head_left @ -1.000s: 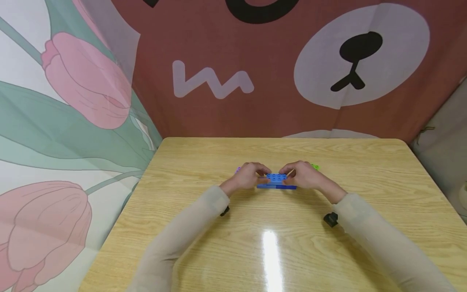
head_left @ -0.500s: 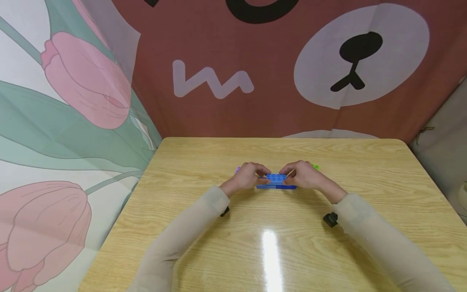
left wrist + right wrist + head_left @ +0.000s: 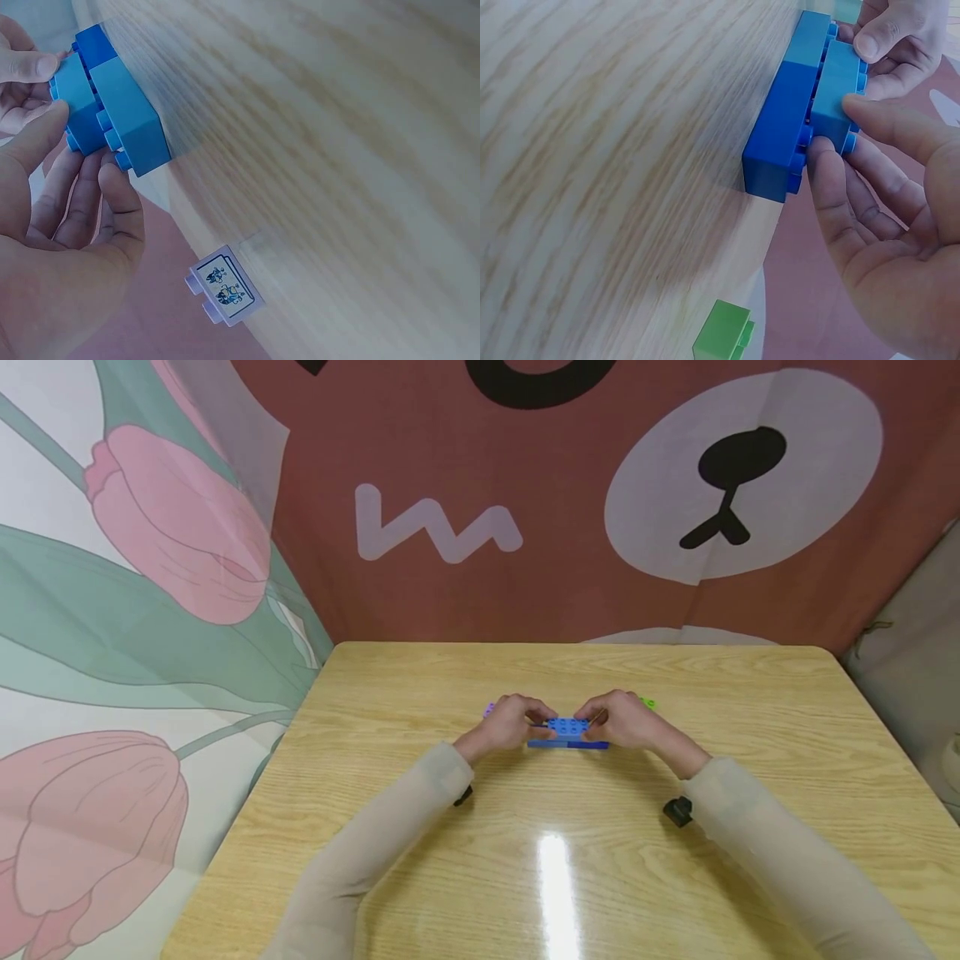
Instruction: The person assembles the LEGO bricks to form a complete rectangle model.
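My left hand [image 3: 510,722] and right hand [image 3: 624,720] pinch the two ends of a light blue toy building brick [image 3: 567,726]. Under it stand two more bricks end to end: a lighter blue brick [image 3: 135,116] on the left and a dark blue brick [image 3: 772,135] on the right. The held brick straddles their joint, and a thin gap shows between it and their studs in both wrist views. In each wrist view the thumb lies on the held brick's near side. Other fingers curl behind it, partly hidden.
A purple brick [image 3: 226,286] with a printed picture stands left of my left hand. To the right, a green brick [image 3: 722,330] is mostly hidden behind my right hand in the head view. The wooden table [image 3: 420,677] ends at a cloth backdrop [image 3: 480,602].
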{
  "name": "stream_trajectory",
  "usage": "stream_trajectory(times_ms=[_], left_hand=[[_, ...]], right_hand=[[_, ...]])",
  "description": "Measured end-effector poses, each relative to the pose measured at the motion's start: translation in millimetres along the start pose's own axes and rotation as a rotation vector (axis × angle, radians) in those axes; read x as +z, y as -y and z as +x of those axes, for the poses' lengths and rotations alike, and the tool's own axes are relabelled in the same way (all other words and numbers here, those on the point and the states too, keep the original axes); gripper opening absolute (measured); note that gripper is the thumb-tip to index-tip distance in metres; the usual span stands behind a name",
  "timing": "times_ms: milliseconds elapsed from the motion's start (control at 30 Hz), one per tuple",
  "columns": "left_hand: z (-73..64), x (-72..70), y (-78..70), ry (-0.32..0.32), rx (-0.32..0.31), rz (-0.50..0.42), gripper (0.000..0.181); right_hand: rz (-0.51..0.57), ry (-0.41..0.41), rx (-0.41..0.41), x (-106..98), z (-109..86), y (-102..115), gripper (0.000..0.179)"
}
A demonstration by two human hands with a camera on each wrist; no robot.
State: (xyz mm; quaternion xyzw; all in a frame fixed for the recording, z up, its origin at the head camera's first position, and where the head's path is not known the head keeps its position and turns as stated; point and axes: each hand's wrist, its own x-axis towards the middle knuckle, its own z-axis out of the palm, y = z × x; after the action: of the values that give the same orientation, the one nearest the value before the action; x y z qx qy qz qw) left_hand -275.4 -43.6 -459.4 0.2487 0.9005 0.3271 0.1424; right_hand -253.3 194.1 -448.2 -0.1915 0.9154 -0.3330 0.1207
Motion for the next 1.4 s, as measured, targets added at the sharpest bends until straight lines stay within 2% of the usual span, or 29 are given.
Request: stream_trajectory(times_ms=[467,667,933,1400], left_hand=[[0.8,3.0,2.9,0.000,-0.009,-0.070,0.029],[-0.1,2.4,1.9,0.007,-0.003,-0.062,0.029],[0.0,2.6,2.2,0.003,-0.026,-0.074,0.028],[-0.9,1.9,0.6,0.001,-0.024,-0.047,0.030]], right_hand=[[-0.005,0.004,0.019,0.8,-1.1,2.2,0.029],[-0.040,0.006,0.002,0.1,-0.5,2.1,0.031],[-0.032,0.008,0.019,-0.1,0.9,3.1,0.030],[-0.052,0.016,0.030,-1.6,0.9,7.0,0.031]])
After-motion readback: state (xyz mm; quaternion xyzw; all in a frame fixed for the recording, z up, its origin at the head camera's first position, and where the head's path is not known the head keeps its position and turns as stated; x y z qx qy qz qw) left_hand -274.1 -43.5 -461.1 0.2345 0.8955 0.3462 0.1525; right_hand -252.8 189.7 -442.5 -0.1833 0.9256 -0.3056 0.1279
